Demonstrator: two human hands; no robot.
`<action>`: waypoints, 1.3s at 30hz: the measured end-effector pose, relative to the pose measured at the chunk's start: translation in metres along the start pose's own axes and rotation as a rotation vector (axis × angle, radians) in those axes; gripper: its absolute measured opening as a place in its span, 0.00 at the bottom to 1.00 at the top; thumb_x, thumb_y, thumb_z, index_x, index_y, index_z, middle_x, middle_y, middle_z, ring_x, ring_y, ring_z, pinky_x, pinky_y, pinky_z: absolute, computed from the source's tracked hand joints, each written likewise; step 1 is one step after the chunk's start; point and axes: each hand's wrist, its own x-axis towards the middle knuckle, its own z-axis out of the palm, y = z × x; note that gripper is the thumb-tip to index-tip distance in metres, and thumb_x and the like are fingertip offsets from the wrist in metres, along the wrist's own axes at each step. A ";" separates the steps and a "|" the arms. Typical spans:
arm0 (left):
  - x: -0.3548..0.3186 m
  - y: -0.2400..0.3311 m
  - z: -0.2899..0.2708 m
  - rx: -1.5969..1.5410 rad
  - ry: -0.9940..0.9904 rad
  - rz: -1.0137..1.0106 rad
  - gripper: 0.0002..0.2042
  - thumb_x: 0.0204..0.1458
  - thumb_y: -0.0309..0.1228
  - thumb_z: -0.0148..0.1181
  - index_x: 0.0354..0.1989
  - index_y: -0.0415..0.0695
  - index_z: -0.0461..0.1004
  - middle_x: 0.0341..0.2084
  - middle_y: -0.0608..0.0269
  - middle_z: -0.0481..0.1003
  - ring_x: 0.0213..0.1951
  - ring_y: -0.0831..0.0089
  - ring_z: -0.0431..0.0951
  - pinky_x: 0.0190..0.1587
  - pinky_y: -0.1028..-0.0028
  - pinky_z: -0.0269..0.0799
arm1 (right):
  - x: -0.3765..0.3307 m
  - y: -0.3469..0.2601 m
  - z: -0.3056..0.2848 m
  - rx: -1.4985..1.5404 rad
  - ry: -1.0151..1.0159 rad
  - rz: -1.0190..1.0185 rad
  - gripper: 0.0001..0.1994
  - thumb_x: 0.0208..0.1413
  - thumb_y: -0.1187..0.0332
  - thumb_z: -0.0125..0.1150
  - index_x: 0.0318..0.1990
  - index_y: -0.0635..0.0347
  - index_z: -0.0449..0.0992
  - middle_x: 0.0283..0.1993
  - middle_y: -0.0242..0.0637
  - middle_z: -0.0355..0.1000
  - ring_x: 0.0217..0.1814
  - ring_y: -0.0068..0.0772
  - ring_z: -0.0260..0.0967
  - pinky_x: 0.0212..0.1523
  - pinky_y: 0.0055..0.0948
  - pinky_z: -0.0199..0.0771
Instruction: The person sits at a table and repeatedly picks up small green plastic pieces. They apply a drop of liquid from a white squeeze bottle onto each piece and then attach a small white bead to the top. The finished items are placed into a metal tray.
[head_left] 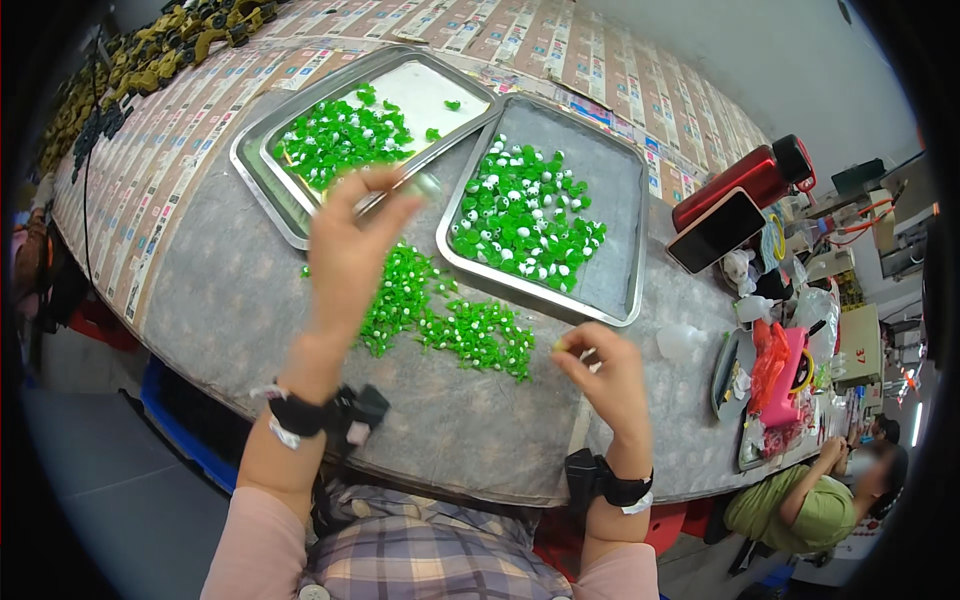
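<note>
Grey-covered worktable (240, 300), blue-grey floor (90, 480)

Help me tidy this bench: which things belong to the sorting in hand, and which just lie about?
In use: left hand, right hand, loose green pieces, left tray, right tray.
Lying about: red bottle, phone, pink tool.

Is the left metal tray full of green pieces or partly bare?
Partly bare. In the left metal tray, the small green plastic pieces bunch toward its near-left part, and the pale tray bottom shows at the far right.
</note>
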 end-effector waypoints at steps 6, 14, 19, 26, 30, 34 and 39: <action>-0.007 0.019 -0.008 -0.136 -0.129 -0.184 0.05 0.42 0.25 0.56 0.28 0.39 0.72 0.21 0.69 0.70 0.26 0.83 0.67 0.30 0.82 0.62 | -0.007 0.002 0.017 -0.323 -0.100 -0.066 0.08 0.36 0.72 0.60 0.26 0.63 0.70 0.23 0.37 0.65 0.23 0.32 0.64 0.25 0.26 0.64; -0.081 0.031 0.021 -0.107 -0.896 -0.086 0.10 0.41 0.24 0.56 0.34 0.43 0.73 0.30 0.61 0.71 0.32 0.71 0.71 0.34 0.76 0.66 | -0.011 -0.001 0.002 0.311 -0.282 0.107 0.05 0.41 0.73 0.58 0.27 0.63 0.70 0.22 0.28 0.65 0.23 0.16 0.61 0.22 0.17 0.60; -0.087 0.027 0.022 -0.151 -0.935 -0.097 0.10 0.41 0.22 0.55 0.34 0.43 0.74 0.27 0.63 0.72 0.31 0.75 0.71 0.33 0.78 0.67 | -0.022 -0.006 0.003 0.644 -0.185 0.171 0.05 0.43 0.73 0.57 0.28 0.63 0.70 0.22 0.26 0.65 0.25 0.12 0.59 0.23 0.12 0.58; -0.091 0.025 0.025 -0.588 -0.738 -0.770 0.08 0.46 0.25 0.52 0.36 0.37 0.72 0.26 0.64 0.72 0.29 0.79 0.72 0.35 0.81 0.70 | -0.047 0.049 -0.067 0.111 1.216 -0.129 0.11 0.45 0.74 0.55 0.38 0.62 0.67 0.31 0.29 0.64 0.33 0.19 0.60 0.35 0.17 0.60; -0.097 0.015 0.034 -0.616 -0.692 -0.764 0.09 0.46 0.26 0.52 0.35 0.36 0.72 0.26 0.59 0.73 0.27 0.75 0.74 0.33 0.78 0.71 | -0.044 0.086 -0.075 0.005 1.142 -0.033 0.19 0.43 0.71 0.58 0.44 0.63 0.64 0.40 0.37 0.63 0.41 0.27 0.60 0.40 0.22 0.59; -0.097 0.010 0.031 -0.662 -0.657 -0.843 0.09 0.47 0.26 0.52 0.36 0.36 0.71 0.26 0.59 0.73 0.28 0.76 0.74 0.33 0.79 0.71 | -0.037 0.111 -0.072 -0.212 0.649 0.199 0.23 0.40 0.70 0.61 0.47 0.64 0.63 0.44 0.41 0.63 0.45 0.28 0.60 0.43 0.22 0.59; -0.094 0.009 0.030 -0.678 -0.628 -0.883 0.10 0.47 0.26 0.52 0.38 0.36 0.70 0.27 0.60 0.73 0.29 0.76 0.73 0.34 0.79 0.71 | -0.021 0.084 -0.062 0.384 0.767 -0.035 0.15 0.48 0.72 0.54 0.43 0.66 0.64 0.40 0.39 0.67 0.40 0.22 0.64 0.38 0.18 0.63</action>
